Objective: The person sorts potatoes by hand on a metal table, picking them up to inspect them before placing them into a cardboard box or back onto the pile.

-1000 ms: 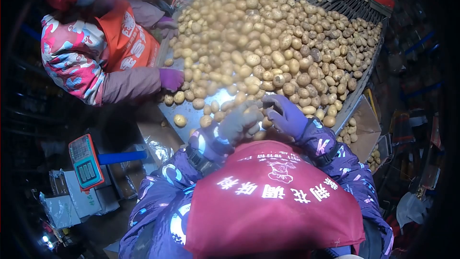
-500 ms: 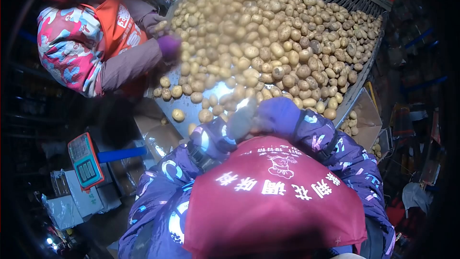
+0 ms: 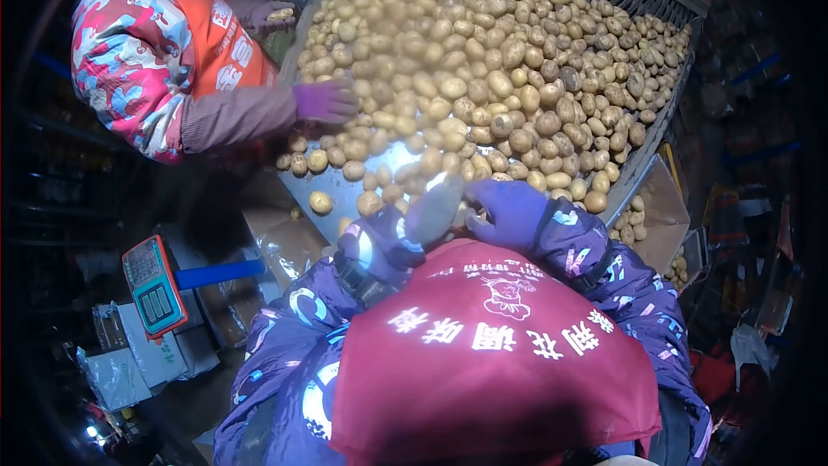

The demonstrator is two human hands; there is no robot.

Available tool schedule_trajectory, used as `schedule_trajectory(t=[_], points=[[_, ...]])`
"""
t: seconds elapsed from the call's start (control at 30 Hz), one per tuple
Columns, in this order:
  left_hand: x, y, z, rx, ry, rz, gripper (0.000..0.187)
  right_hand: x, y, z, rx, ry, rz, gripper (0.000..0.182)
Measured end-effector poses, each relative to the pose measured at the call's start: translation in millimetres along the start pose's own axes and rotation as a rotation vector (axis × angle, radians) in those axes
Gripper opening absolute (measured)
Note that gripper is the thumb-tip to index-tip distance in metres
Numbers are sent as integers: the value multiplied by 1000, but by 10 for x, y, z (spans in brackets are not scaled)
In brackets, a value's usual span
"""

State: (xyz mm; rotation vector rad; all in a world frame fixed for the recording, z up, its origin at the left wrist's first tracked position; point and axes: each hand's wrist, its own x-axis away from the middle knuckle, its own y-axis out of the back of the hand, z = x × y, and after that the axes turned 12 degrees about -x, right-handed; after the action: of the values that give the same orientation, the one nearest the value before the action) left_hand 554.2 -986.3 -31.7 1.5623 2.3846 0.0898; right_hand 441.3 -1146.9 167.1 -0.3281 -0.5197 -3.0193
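A big heap of potatoes (image 3: pixel 509 78) covers the sorting table, and both my hands are at its near edge, close to my red apron (image 3: pixel 500 354). My left hand (image 3: pixel 435 209), in a grey glove, is closed, its fingers pointing towards the heap. Just to its right is my right hand (image 3: pixel 509 214) in a purple glove, with fingers curled towards the thumb. A small brownish potato-like piece (image 3: pixel 464 214) shows between the two hands; I cannot tell which hand grips it.
Across to the left, a co-worker's purple-gloved hand (image 3: pixel 326 102) reaches to the potatoes; the other hand (image 3: pixel 274 15) holds a potato. A scale (image 3: pixel 155 285) stands at lower left near boxes (image 3: pixel 142 354). A cardboard box (image 3: pixel 660 211) with potatoes is at right.
My right hand's fingers have come into clearer view, curled near the left hand. The co-worker's purple-gloved hand has moved right over the potatoes, and their other hand has drawn back.
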Motion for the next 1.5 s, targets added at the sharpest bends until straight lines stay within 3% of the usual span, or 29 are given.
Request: schedule_trajectory(t=[0.03, 0.1, 0.3, 0.37, 0.43, 0.5, 0.53, 0.6, 0.67, 0.73, 0.8, 0.9, 0.97, 1.03, 1.1, 1.23, 1.33, 1.4, 1.47, 1.5], points=[[-13, 27, 34, 345, 213, 100, 25, -23, -21, -59, 164, -9, 19, 27], [-11, 45, 89, 733, 369, 218, 28, -42, -91, -183, 333, 4, 35, 26], [-7, -3, 281, 984, 81, 293, 28, -82, -199, -377, 331, 123, -56, 22], [-120, -33, -85, 863, 65, 247, 25, -140, -156, -507, 302, 94, -32, 21], [-123, -91, -9, 423, 55, 156, 25, -107, -153, -483, 115, 118, -79, 21], [-114, -42, -66, 358, 339, 62, 25, -127, -106, -437, 72, 82, -58, 22], [-238, 117, -695, 593, 627, 25, 23, -167, -46, -403, 123, 36, -15, 22], [-317, 222, -987, 826, 889, -10, 20, -220, 3, -574, 72, -17, 34, 23], [-310, 201, -892, 821, 840, 4, 17, -242, -18, -941, -39, -21, 42, 23], [-336, 169, -980, 527, 763, -10, 17, -232, -4, -811, 43, -3, 47, 24], [-386, 110, -1107, 452, 682, -50, 22, -227, -12, -634, 75, 100, 16, 24], [-431, 25, -1109, 582, 617, -66, 32, -221, -58, -520, -176, 241, -18, 24], [-385, 46, -827, 561, 647, 47, 31, -252, -69, -446, -417, 190, 42, 24], [-391, 54, -830, 535, 646, 28, 30, -285, -70, -396, -597, 165, 91, 22], [-397, 65, -863, 549, 649, 10, 29, -273, -64, -363, -471, 176, 31, 19], [-405, 141, -1091, 637, 646, -19, 30, -244, -114, -599, 123, 252, -197, 20], [-441, 181, -997, 744, 570, 5, 37, -293, 23, -446, 65, 303, -148, 23], [-416, 155, -828, 578, 431, 12, 46, -299, 71, -434, -37, 313, -148, 24], [-357, 135, -680, 154, 226, -4, 58, -300, 23, -816, -93, 303, -196, 24], [-351, 143, -671, 75, 216, 0, 61, -294, 4, -971, -122, 295, -204, 24]])
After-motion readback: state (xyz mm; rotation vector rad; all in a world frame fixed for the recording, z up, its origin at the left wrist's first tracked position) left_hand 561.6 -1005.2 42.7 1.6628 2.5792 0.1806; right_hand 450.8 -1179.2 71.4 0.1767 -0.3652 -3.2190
